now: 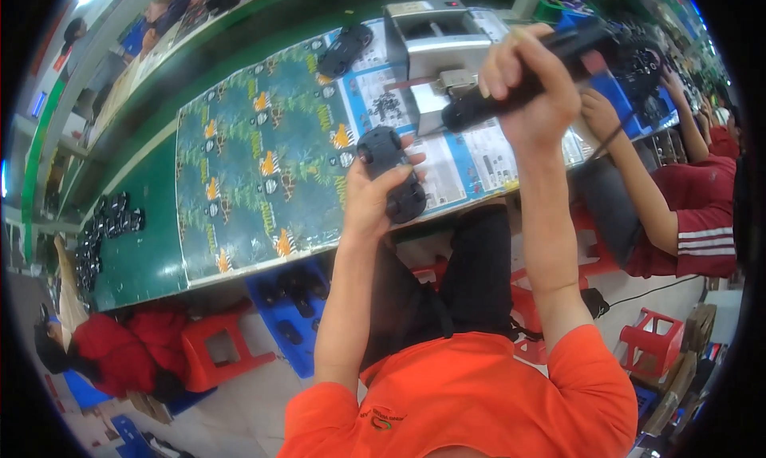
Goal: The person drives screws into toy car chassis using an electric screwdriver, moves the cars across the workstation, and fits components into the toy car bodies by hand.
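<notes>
My left hand [369,195] is closed around a black toy car chassis [381,148], holding it over the near edge of the table with its wheels showing at both ends. Raised to the right, my right hand [536,87] grips a thick black electric screwdriver [476,111], whose narrower end points left and down. That end is close to a silver metal box [451,55], which looks like a screw feeder. Small dark screws [387,105] lie loose on the printed sheets left of the box. A second black car chassis [345,49] rests at the far side.
A patterned sheet [263,155] covers the green table [152,254]. Black parts [112,227] are heaped at its left end. A blue bin [291,330] holding black pieces sits below the edge. Red stools [219,350] stand around. A co-worker's arm [638,171] reaches in at right.
</notes>
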Demonstrator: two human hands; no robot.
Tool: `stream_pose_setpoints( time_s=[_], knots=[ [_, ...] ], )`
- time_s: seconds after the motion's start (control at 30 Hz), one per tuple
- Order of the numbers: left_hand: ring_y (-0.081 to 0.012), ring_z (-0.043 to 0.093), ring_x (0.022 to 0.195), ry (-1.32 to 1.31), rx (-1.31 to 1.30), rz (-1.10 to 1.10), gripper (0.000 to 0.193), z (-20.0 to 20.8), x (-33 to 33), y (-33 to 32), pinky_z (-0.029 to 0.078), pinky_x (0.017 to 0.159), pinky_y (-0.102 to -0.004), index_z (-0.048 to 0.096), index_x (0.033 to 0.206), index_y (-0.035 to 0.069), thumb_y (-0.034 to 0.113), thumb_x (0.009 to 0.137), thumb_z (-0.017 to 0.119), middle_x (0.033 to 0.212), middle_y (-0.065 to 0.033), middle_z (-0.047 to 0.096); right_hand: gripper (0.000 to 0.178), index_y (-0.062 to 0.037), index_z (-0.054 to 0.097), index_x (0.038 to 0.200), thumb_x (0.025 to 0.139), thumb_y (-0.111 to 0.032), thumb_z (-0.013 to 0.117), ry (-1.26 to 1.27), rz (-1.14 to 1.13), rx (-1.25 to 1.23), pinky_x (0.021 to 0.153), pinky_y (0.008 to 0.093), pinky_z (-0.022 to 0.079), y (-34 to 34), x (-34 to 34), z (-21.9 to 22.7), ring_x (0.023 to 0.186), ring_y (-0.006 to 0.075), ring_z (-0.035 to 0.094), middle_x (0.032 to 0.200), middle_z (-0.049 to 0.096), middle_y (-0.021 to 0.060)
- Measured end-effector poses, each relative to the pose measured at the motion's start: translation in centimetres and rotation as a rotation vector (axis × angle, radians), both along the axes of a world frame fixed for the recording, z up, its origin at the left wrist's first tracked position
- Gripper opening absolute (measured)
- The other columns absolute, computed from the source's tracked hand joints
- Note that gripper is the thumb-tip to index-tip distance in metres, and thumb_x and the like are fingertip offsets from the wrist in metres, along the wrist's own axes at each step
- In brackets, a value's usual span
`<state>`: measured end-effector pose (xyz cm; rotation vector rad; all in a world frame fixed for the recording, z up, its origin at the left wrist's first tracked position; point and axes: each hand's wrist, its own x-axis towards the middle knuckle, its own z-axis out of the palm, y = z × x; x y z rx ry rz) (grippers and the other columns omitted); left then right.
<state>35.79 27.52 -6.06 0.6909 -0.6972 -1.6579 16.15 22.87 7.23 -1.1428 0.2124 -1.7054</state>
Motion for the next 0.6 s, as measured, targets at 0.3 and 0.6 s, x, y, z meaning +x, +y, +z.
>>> stream_pose_setpoints(
  time_s=[0.3, 0.6],
  knots=[
    [-0.0314, 0.069, 0.106, -0.084, -0.024, -0.016, 0.053, 0.0, -0.2, 0.0, 0.062, 0.084, -0.0414, 0.054, 0.13, -0.003, -0.008, 0.079, 0.068, 0.126, -0.0177, 0.064, 0.013, 0.0007, 0.06, 0.089, 0.087, -0.007, 0.07, -0.055, -0.099, -0.016, 0.054, 0.0296, 0.049, 0.4, 5.3, -2.6, 0.052, 0.0165, 0.057, 0.061, 0.056, 0.0071],
    [-0.027, 0.07, 0.102, -0.09, 0.001, -0.003, 0.045, 0.8, -0.5, 0.2, 0.061, 0.081, -0.0375, 0.058, 0.124, -0.006, -0.011, 0.079, 0.064, 0.123, -0.0159, 0.065, 0.014, -0.0009, 0.059, 0.091, 0.087, -0.008, 0.071, 0.021, -0.095, -0.101, 0.055, 0.0272, 0.05, 0.7, 5.3, -2.6, 0.053, 0.0134, 0.058, 0.064, 0.06, 0.0075]
  ],
)
